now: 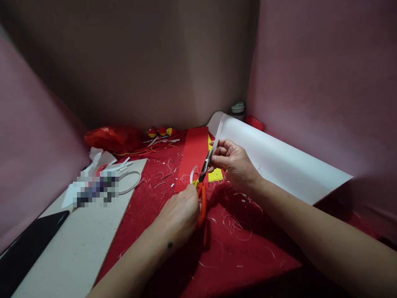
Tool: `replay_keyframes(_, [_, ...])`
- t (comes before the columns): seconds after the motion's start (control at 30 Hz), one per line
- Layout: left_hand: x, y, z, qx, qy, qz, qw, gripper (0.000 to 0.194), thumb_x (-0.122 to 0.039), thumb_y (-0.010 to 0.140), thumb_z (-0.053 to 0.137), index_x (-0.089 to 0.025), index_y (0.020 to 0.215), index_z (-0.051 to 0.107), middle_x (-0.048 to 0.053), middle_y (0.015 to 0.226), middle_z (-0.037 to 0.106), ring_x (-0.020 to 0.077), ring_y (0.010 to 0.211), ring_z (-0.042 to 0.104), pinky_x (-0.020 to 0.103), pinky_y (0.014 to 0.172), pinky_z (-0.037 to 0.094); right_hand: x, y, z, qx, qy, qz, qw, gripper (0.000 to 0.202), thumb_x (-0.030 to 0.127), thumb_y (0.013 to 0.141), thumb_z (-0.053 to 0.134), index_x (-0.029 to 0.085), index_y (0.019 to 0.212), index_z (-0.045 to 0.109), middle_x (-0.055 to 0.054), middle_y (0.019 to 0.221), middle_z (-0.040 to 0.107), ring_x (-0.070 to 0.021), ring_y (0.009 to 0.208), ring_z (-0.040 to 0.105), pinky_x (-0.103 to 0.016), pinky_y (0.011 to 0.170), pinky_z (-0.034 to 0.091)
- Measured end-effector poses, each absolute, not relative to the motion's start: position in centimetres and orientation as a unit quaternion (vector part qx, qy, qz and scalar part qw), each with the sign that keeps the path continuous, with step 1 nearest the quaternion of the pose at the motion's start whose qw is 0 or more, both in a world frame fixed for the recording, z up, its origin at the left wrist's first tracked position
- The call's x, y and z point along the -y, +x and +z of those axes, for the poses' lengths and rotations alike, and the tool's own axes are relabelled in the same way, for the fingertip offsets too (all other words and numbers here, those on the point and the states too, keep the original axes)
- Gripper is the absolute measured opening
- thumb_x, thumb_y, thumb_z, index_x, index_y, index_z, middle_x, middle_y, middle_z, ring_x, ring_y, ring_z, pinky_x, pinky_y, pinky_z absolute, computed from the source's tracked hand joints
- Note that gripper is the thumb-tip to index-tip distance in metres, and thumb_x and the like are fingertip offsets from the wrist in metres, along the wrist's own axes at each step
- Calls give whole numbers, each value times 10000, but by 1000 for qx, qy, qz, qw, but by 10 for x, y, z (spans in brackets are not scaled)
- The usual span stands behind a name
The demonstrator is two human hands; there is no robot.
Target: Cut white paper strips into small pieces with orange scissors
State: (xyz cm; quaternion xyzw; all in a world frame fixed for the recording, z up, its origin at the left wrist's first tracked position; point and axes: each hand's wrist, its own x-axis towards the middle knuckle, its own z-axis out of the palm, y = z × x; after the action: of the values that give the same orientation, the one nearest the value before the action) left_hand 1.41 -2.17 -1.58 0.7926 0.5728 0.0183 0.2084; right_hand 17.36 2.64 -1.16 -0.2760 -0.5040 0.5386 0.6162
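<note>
Near the middle of the view, my left hand (182, 207) is closed round the handles of the scissors (202, 178), which are orange and yellow with dark blades pointing up and away. My right hand (237, 163) pinches a narrow white strip (218, 131) right beside the blade tips. A short curl of white strip (192, 174) hangs left of the blades. Beneath the hands lie a red ridged sheet (195, 151) and, partly covered, a yellow sheet (215, 175).
A large curled white sheet (279, 157) spans the right. At left are a pale board (102, 231) and a black object (34, 236). Behind are a red plastic bag (113, 138), small red-yellow balls (161, 131) and a lidded bottle (237, 109). Thread scraps litter the red cloth (229, 265).
</note>
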Motion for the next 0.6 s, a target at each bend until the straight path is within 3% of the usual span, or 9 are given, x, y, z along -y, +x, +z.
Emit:
replay_keyframes(0.23, [15,15,-25,-592,797,-25,120,277,-367,740,410,-166,921,468,92,753,615,236,664,581,309,560,349,-28,174,-13,498,-269,542,622,263,69,622,544,179,852,480,50,631,534,-103,530,571,-268,524,508])
replay_keyframes(0.6, [13,16,-34,-566,813,23,134,240,-402,815,334,-194,850,449,87,708,611,198,589,554,292,500,308,-30,178,-9,485,-301,544,615,244,61,600,560,173,805,488,45,631,527,-97,526,550,-260,483,494])
